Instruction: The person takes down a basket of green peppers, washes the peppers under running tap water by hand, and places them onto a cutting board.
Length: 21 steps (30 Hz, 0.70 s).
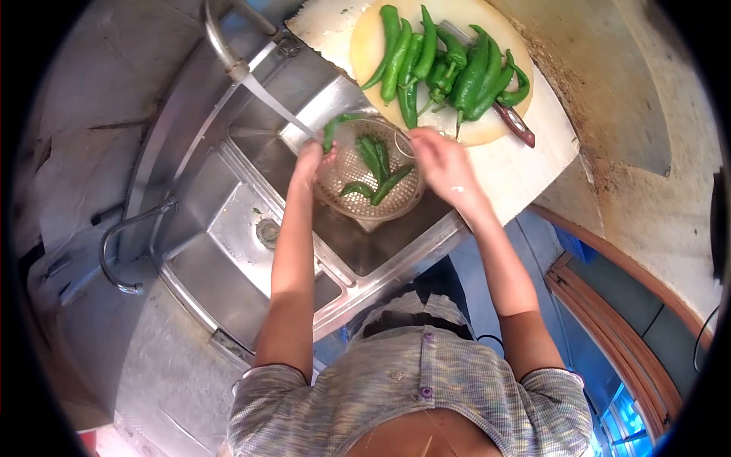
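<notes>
My left hand [311,158] is closed around a curved green pepper [330,135], held at the left rim of a colander under the running water. Several more green peppers [371,158] lie wet inside the metal colander [403,204], which sits in the right sink basin. At the colander's upper right, my right hand [445,164] has its fingers closed at the wire loop handle [401,143]; they look pinched on it, though the grip is slightly blurred. Water [274,105] pours from the upper faucet [228,61] towards my left hand.
A round cutting board [483,139] on the white counter [537,171] bears several long green peppers [472,68] and a knife with a brown handle [518,126]. The left sink basin [202,266] has a drain [268,233] and a second curved faucet [106,255] beside it.
</notes>
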Each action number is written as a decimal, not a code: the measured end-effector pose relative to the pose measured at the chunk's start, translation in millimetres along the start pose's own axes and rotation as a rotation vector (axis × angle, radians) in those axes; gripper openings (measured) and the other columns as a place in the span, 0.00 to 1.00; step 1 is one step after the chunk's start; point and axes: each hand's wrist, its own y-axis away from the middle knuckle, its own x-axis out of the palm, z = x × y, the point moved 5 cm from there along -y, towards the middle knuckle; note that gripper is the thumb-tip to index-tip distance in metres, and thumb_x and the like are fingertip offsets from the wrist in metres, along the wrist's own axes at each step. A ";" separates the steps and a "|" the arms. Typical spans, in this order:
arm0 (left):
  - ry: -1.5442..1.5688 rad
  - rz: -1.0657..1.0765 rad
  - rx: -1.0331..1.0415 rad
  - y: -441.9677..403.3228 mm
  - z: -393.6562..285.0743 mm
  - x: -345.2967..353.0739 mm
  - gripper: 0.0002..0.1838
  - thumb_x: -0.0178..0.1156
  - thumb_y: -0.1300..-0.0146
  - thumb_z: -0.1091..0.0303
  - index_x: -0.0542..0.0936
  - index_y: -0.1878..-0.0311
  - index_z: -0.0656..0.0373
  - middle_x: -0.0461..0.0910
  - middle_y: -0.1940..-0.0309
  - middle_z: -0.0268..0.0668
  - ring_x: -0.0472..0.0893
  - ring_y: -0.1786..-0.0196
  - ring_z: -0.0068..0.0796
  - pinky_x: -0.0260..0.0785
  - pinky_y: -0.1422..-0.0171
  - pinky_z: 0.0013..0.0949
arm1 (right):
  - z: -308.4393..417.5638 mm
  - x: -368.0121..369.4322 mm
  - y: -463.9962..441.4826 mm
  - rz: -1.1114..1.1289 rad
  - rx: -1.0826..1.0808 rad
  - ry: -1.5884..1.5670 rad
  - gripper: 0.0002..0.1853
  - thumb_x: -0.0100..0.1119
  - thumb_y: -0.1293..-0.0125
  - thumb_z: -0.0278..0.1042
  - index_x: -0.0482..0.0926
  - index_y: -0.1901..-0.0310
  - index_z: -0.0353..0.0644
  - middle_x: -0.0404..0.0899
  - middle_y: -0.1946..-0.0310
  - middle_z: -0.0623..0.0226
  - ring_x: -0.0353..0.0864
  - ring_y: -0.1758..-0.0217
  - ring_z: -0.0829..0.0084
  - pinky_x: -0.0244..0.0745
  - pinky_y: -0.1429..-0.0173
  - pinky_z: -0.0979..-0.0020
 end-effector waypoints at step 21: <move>0.490 -0.290 0.309 140.6 -86.3 43.5 0.18 0.37 0.30 0.53 0.69 0.68 0.55 0.62 0.87 0.22 0.57 0.88 0.13 0.43 0.85 0.21 | 51.6 175.3 -99.6 0.144 0.453 -0.999 0.13 0.60 0.43 0.37 0.74 0.74 0.33 0.74 0.82 0.64 0.74 0.80 0.74 0.70 0.78 0.71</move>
